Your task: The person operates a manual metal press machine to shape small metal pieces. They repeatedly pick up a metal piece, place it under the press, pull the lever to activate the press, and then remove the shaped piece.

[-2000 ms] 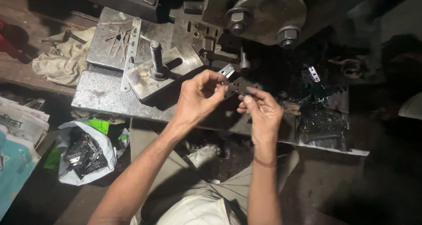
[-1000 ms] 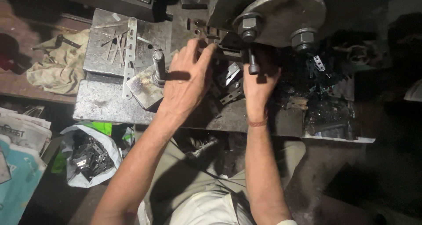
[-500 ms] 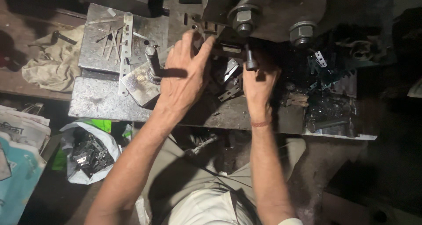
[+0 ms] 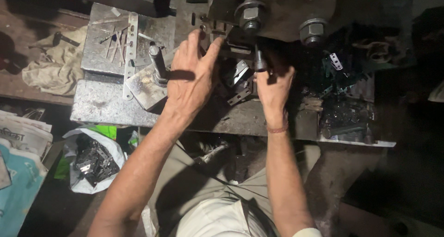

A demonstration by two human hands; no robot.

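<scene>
Dim workshop, steel bench (image 4: 99,108), rag (image 4: 53,70), white bag (image 4: 92,160)

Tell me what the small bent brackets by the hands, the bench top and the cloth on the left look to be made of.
Bent brackets: likely thin sheet metal, bright with punched holes. Bench top: probably steel plate, dull grey and mottled. Cloth: woven fabric, crumpled and stained.

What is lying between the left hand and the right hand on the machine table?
In the head view, small bent metal brackets lie between the left hand and the right hand, on the machine table.
</scene>
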